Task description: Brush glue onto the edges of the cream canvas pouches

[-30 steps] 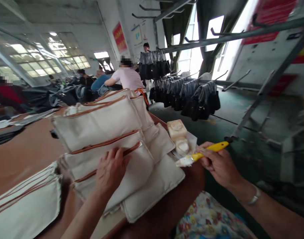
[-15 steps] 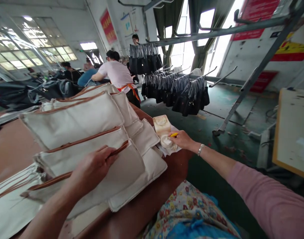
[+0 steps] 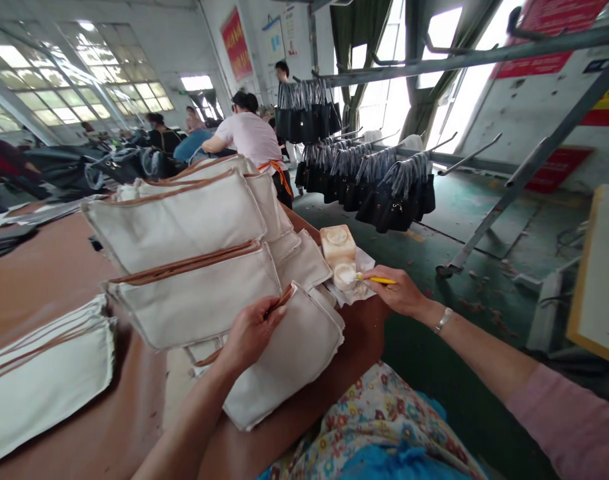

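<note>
My left hand pinches the brown-trimmed top edge of a cream fabric pouch, which lies at the near side of a pile. Behind it, more cream pouches with brown edging are stacked and overlap. In my right hand is a yellow-handled brush, its white tip over a small round tub of white paste. A squarish yellowish container stands just beyond the tub, and both are on a white sheet at the table's right edge.
More cream pouches lie at the left on the brown tabletop. Black bags hang from a metal rack beyond the table. A person in a light shirt bends over work behind the pile. A pale table stands at right.
My left hand has moved right with the held pouch, drawing it off the pouches at left. My right hand has shifted slightly, and more of the brush now shows. The camera view has turned a little left.
</note>
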Demonstrator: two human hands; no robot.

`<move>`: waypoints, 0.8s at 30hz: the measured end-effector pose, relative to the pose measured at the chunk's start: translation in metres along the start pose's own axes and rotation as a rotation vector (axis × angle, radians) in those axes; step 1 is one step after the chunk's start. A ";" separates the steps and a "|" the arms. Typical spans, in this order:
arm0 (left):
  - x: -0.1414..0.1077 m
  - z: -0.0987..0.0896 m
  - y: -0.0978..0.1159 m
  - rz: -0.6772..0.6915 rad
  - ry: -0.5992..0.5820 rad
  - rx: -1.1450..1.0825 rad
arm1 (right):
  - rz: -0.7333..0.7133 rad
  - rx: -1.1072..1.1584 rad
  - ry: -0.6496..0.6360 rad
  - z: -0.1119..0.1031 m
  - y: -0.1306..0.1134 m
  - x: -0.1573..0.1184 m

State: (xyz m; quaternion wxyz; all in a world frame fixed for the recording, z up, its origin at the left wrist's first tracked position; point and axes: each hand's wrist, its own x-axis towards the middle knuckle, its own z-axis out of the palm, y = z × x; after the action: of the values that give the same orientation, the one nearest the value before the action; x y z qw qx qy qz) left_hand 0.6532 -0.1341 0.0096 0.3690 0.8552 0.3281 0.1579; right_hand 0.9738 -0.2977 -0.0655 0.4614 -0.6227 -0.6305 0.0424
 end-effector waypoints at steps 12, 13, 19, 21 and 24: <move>-0.015 0.009 0.006 0.046 -0.027 -0.191 | 0.387 0.819 0.275 -0.002 -0.109 0.044; -0.016 0.009 0.007 0.056 -0.044 -0.197 | 0.392 0.848 0.244 0.003 -0.114 0.049; -0.025 0.011 0.011 0.077 -0.126 -0.269 | 0.272 0.606 0.195 0.018 -0.119 0.064; -0.027 0.011 0.012 0.068 -0.121 -0.281 | 0.253 0.576 0.249 0.014 -0.121 0.062; -0.030 0.012 0.014 0.073 -0.108 -0.260 | 0.255 0.599 0.203 0.009 -0.126 0.055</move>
State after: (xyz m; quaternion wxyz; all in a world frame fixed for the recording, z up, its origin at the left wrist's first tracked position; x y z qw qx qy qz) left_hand 0.6437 -0.1675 0.0109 0.4878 0.8186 0.2535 0.1663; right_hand 0.8851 -0.2756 0.0381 0.6752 -0.5344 -0.4579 0.2210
